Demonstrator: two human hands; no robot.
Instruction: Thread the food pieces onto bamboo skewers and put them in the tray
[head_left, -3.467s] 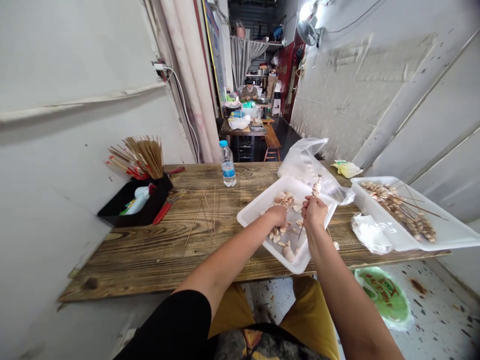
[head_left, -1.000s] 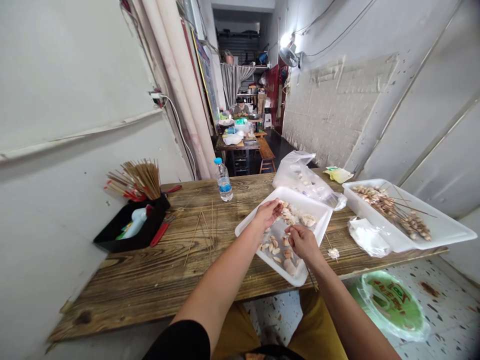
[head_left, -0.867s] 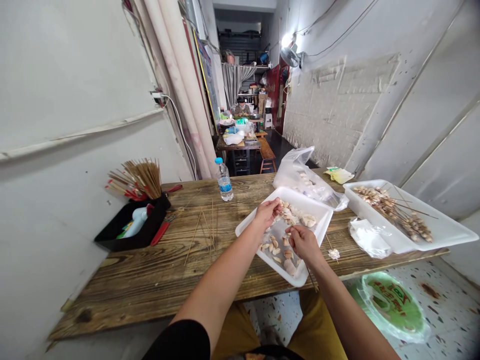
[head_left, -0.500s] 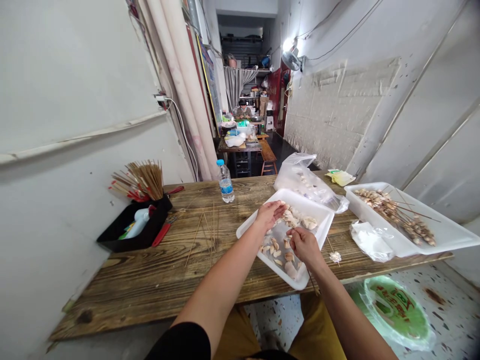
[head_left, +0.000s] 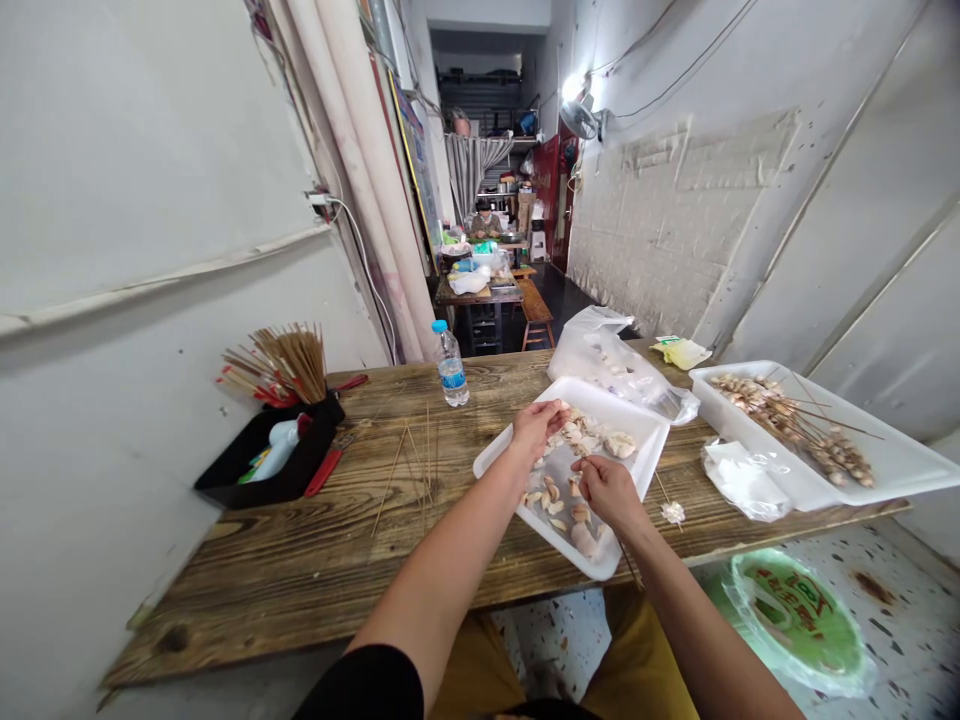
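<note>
A white plastic tray (head_left: pixel 495 462) in front of me holds loose garlic cloves (head_left: pixel 551 492) and paler pieces heaped at its far side. My left hand (head_left: pixel 538 425) is over the tray's left part, fingers closed on what looks like a garlic clove at the fingertips. My right hand (head_left: pixel 609 488) is closed on a thin wooden skewer (head_left: pixel 630 566), whose lower end sticks out below the fist towards the table edge. The skewer's tip near the left hand is too small to make out.
Right of the tray lie a skewer with pale pieces (head_left: pixel 673 513), a plastic-wrapped pack (head_left: pixel 742 480) and a second tray (head_left: pixel 911 465) of filled skewers. A plastic bag (head_left: pixel 600 350) and water bottle (head_left: pixel 452 372) stand behind. Loose skewers (head_left: pixel 390 478) and a black box (head_left: pixel 217 480) are left.
The left hand's fingers have curled in from a flatter, more open pose. The right hand with the skewer has hardly moved.
</note>
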